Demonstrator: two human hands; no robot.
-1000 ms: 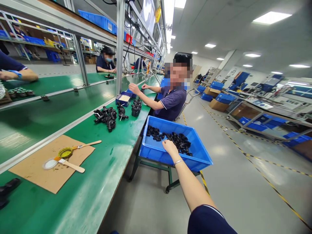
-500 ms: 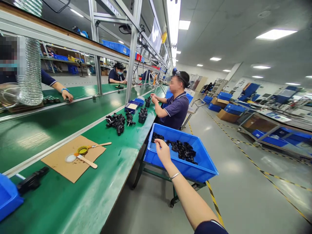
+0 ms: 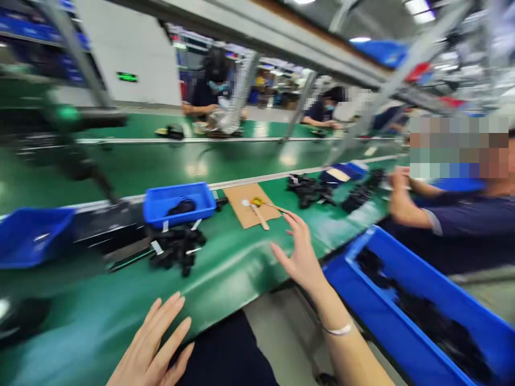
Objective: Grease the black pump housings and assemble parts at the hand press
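Note:
My left hand point(image 3: 159, 343) is open, fingers spread, over the near edge of the green worktop point(image 3: 225, 268). Past its fingertips lies a heap of black plastic parts point(image 3: 177, 249), some with white tips. My right hand point(image 3: 298, 249) is also open and holds nothing, with thumb and fingers apart above the worktop edge. Just beyond it is a piece of cardboard point(image 3: 239, 206) bearing a wooden-handled brush point(image 3: 261, 219), a second brush, a small white dish point(image 3: 245, 203) and a small yellow dish point(image 3: 256, 201). Motion blur smears much of the view.
A large blue bin point(image 3: 418, 321) of black parts stands at the right, below the worktop. Two blue trays, one nearer point(image 3: 179, 201) and one farther left point(image 3: 34, 236), sit on the bench. A co-worker's arm point(image 3: 414, 214) is at the right; metal posts rise behind.
The view has swung left. My right hand has come away from the blue bin to above the worktop edge, and my left hand has come into view.

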